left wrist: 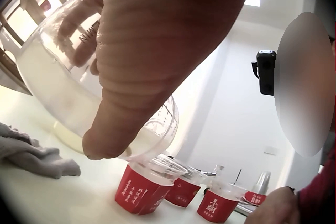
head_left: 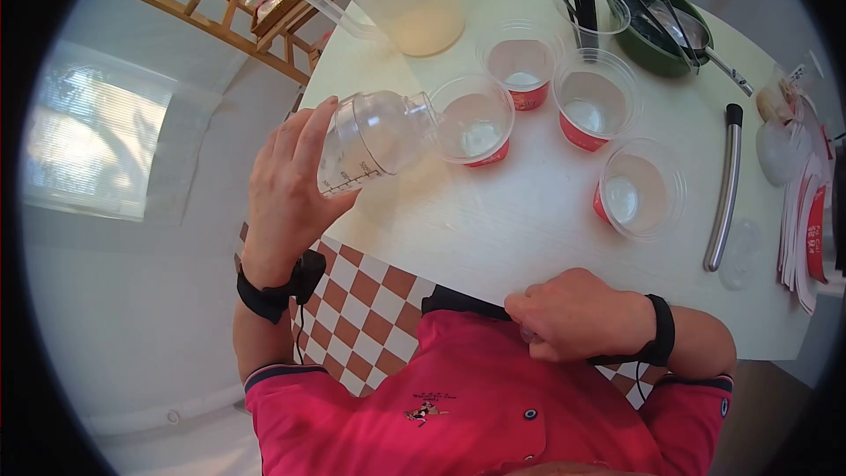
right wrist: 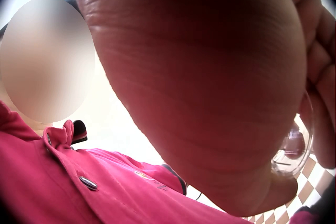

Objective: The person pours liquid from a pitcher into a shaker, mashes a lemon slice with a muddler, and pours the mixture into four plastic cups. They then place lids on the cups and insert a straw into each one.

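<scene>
My left hand (head_left: pixel 291 176) grips a clear graduated shaker bottle (head_left: pixel 377 128) around its body. The bottle lies tilted on its side, its mouth at the rim of a clear plastic cup (head_left: pixel 477 152) with a red sleeve. Cloudy pale liquid shows inside the bottle (left wrist: pixel 58 85) in the left wrist view. Near the table's front edge, my right hand (head_left: pixel 586 313) is curled around a small clear rounded piece (right wrist: pixel 294 148), mostly hidden by the palm. Three more red-sleeved cups stand close by, one (head_left: pixel 529 92) behind, another (head_left: pixel 592 128) beside it, the last (head_left: pixel 627 198) to the right.
A large pitcher (head_left: pixel 414 13) of pale yellowish liquid stands at the back left. Behind the cups are a clear container (head_left: pixel 608 22) with dark sticks and a green bowl (head_left: pixel 652 57) with tongs. A metal tube (head_left: pixel 730 185) and stacked paper sleeves (head_left: pixel 800 225) lie right. A grey cloth (left wrist: pixel 37 153) lies left.
</scene>
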A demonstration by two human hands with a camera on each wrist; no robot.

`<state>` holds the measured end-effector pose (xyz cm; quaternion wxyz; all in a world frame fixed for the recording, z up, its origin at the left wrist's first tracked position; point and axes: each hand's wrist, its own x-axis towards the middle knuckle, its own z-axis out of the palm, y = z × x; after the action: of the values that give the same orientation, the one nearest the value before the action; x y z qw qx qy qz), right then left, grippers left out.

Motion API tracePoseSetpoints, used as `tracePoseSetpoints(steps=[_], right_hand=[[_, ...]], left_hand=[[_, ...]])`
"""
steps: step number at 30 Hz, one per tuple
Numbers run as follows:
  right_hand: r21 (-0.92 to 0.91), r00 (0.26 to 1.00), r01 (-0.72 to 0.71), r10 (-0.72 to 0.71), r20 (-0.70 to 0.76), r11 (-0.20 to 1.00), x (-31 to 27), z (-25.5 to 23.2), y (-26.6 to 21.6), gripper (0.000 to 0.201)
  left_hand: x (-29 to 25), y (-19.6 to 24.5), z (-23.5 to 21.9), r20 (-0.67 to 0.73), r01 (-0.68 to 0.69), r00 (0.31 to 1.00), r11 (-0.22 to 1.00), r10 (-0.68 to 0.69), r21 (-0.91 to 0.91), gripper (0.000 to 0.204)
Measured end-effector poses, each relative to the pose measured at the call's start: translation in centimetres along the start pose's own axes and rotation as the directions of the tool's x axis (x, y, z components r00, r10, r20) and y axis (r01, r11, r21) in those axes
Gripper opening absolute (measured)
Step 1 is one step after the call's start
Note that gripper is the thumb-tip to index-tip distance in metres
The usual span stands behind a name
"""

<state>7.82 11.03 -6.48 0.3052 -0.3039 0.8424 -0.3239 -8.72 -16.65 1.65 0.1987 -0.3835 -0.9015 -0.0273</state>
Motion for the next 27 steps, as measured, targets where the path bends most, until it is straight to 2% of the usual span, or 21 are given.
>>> tracePoseSetpoints(steps=[27], right_hand=[[-0.02,1.0,-0.021,0.021,0.022,1.0,0.03,-0.21,-0.3,0.022]], left_hand=[[0.34,0.37,-0.81,0.053,-0.012,0.999,1.0,0.011,0.023,0.09]])
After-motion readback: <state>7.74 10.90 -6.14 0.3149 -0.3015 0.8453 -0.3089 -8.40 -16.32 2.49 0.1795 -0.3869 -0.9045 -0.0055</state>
